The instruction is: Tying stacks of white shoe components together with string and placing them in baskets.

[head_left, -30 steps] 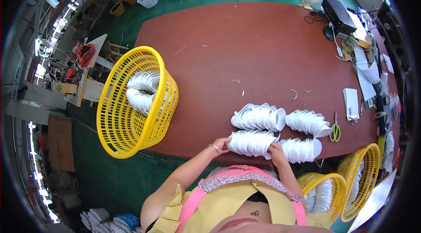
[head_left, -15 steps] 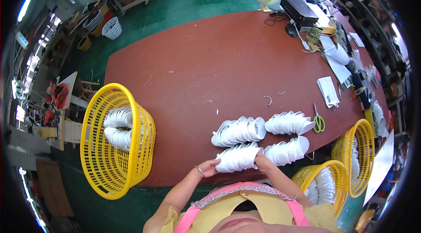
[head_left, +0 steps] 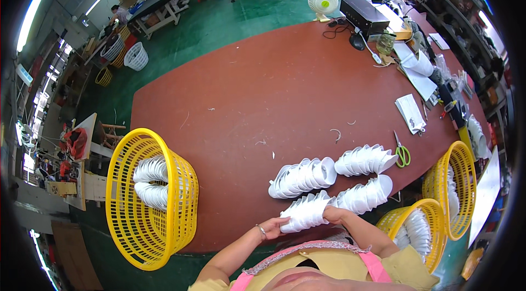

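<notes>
Nested white curved pieces lie in several rows by the near edge of the reddish-brown table. My left hand (head_left: 271, 227) is closed on the left end of the nearest stack of white curved pieces (head_left: 305, 213). At that stack's right end my right hand (head_left: 333, 214) grips it, its fingers partly hidden behind the pieces. Just beyond lies another white stack (head_left: 302, 177). To the right are a far stack (head_left: 364, 160) and a nearer stack (head_left: 362, 194), the latter close to my right hand. The exact kind of these pieces cannot be made out.
A yellow basket (head_left: 183, 203) holding white stacks stands at the table's left. Two more yellow baskets, one nearer (head_left: 438, 225) and one farther (head_left: 468, 198), sit at the right. Green-handled scissors (head_left: 402, 155), white cards (head_left: 410, 113), a fan (head_left: 322, 2) and a black box (head_left: 364, 14) lie around the table's right side.
The whole view has shifted, so the table and stacks appear lower in the picture. Both hands keep hold of the same stack, which has barely moved relative to the others.
</notes>
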Demonstrator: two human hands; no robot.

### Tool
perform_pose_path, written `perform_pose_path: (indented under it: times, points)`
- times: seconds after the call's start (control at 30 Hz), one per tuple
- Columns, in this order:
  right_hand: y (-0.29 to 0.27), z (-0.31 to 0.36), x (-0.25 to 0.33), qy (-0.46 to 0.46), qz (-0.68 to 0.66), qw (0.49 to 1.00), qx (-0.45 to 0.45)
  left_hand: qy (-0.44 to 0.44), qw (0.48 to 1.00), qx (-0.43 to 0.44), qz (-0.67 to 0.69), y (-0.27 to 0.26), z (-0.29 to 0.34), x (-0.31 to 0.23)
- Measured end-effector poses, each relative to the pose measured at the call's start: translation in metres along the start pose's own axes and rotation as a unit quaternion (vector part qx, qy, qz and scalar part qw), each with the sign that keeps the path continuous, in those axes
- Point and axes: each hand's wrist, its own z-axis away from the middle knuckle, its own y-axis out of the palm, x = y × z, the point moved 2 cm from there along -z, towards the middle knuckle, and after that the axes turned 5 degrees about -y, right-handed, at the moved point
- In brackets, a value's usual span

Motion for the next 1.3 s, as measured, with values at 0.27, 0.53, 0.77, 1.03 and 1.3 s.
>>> perform_pose_path:
  times: [0.27, 0.53, 0.77, 1.03, 1.3]
  points:
    - [0.021, -0.007, 0.001, -0.024, -0.019, 0.999, -0.021, -0.046, 0.998, 0.004, -0.051, -0.008, -0.001, -0.004]
    - [0.016, -0.005, 0.01, -0.035, -0.05, 0.997, -0.052, -0.062, 0.99, 0.111, 0.068, 0.003, 0.006, -0.008]
    - [0.017, 0.001, 0.007, -0.04, -0.064, 0.994, -0.073, -0.038, 0.987, 0.111, 0.113, 0.004, 0.006, -0.005]
    - [0.042, -0.001, 0.006, -0.036, -0.078, 0.992, -0.09, -0.004, 0.979, 0.091, 0.182, -0.01, 0.01, -0.002]
    - [0.022, 0.074, 0.006, -0.153, 0.111, 0.952, -0.243, -0.008, 0.98, 0.007, 0.198, -0.032, 0.011, -0.009]
